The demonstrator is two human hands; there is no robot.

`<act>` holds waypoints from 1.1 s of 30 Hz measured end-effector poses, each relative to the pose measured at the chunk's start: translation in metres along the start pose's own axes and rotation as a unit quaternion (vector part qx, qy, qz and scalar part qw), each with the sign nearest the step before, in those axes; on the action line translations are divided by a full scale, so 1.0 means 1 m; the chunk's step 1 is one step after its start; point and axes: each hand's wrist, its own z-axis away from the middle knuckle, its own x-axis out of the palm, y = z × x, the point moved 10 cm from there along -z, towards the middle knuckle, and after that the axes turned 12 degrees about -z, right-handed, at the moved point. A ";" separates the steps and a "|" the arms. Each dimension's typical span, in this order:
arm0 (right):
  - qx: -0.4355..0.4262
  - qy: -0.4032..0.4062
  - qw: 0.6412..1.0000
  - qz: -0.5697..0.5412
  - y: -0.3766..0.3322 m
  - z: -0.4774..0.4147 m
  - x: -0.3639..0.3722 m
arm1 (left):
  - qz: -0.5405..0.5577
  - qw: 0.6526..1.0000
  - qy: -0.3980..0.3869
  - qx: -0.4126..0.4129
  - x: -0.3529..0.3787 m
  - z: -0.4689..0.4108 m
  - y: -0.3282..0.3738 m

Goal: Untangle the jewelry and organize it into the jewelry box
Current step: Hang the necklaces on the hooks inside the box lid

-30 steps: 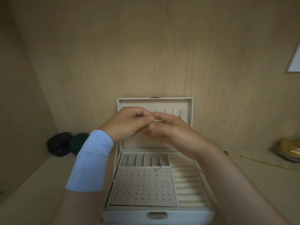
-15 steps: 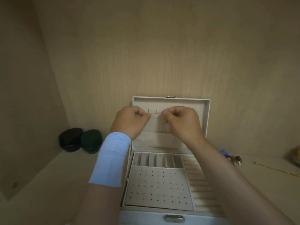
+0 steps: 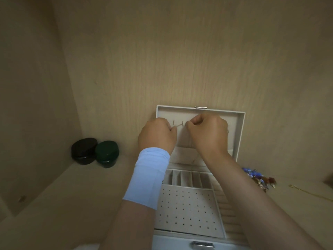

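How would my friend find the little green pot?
Find the open white jewelry box in the middle of the shelf, then look left to the corner. Two small round lidded pots sit there side by side; the green pot is nearer the box, and its neighbour is the black pot.

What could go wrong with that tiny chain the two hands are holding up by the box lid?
The left hand and right hand both pinch the thin chain; pulling apart too hard might snap it or tighten a knot. If one pinch slips, it could drop into the open jewelry box. The right forearm passes near the beaded jewelry and might nudge it.
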 end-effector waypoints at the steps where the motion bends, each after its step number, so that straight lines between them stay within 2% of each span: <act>1: -0.001 -0.009 1.000 0.009 0.001 0.001 0.002 | -0.003 1.000 -0.011 0.001 0.002 0.000 0.000; 6: 0.042 -0.109 0.993 0.008 0.018 0.013 0.015 | 0.067 0.987 -0.145 -0.001 0.017 0.002 -0.003; 10: 0.132 -0.228 0.959 -0.104 0.032 0.044 0.028 | 0.180 0.946 -0.268 0.008 0.028 0.011 0.009; 14: 0.217 -0.315 0.896 -0.227 0.033 0.070 0.039 | 0.197 0.933 -0.296 0.047 0.026 0.016 0.022; 19: 0.245 -0.356 0.869 -0.239 0.033 0.075 0.036 | 0.178 0.926 -0.329 0.059 0.029 0.020 0.018; 24: 0.200 -0.352 0.900 -0.161 0.031 0.060 0.013 | 0.152 0.928 -0.337 0.047 0.032 0.022 0.007; 27: 0.147 -0.336 0.920 -0.137 0.021 0.048 -0.003 | 0.135 0.916 -0.368 0.079 0.042 0.032 0.018; 33: 0.108 -0.270 0.946 -0.144 0.019 0.030 -0.025 | 0.231 0.859 -0.446 0.100 0.059 0.060 0.051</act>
